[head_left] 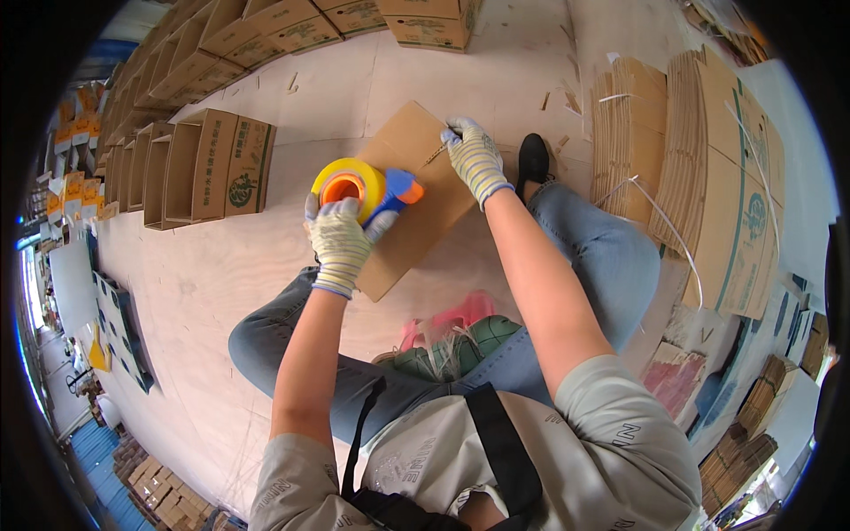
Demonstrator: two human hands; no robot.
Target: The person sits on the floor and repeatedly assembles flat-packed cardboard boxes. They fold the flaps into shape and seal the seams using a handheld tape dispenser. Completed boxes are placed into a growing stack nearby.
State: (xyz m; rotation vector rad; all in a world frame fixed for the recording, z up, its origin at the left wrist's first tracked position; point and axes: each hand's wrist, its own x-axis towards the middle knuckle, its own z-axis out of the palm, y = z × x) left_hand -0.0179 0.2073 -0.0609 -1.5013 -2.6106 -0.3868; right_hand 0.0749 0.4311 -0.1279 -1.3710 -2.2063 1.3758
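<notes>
My left hand, in a striped knit glove, is closed around a tape dispenser with a blue body and an orange end. A wide yellow tape roll on an orange core sits in it. The dispenser is over the brown cardboard box, which lies tilted in front of me between my knees. My right hand, gloved alike, has its fingers curled at the box's far right edge, beside a short dark slit. Its fingertips are partly hidden.
Open cardboard boxes stand on the left, with more along the far side. Bundles of flattened cartons with white straps are at right. A green cushion-like thing and a pink thing lie between my legs. Cardboard scraps dot the pale floor.
</notes>
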